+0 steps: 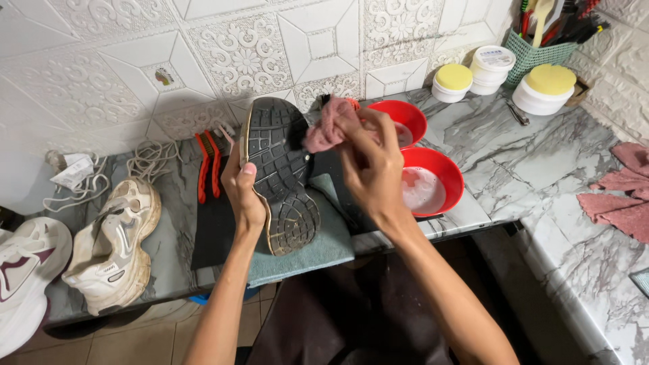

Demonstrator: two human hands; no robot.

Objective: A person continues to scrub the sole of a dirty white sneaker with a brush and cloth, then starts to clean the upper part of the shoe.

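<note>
While the left hand (243,192) grips the shoe (278,172) by its left edge, sole facing the camera and long axis running from toe at top down to heel, the right hand (370,165) sits just right of the shoe, fingers pinched on a pink rag (326,128) touching the sole's upper right edge. Left of the shoe, well apart, lie two white sneakers (111,247). Under the shoe a teal towel (324,247) covers the marble counter (541,155); right of it stand two red bowls (433,179).
</note>
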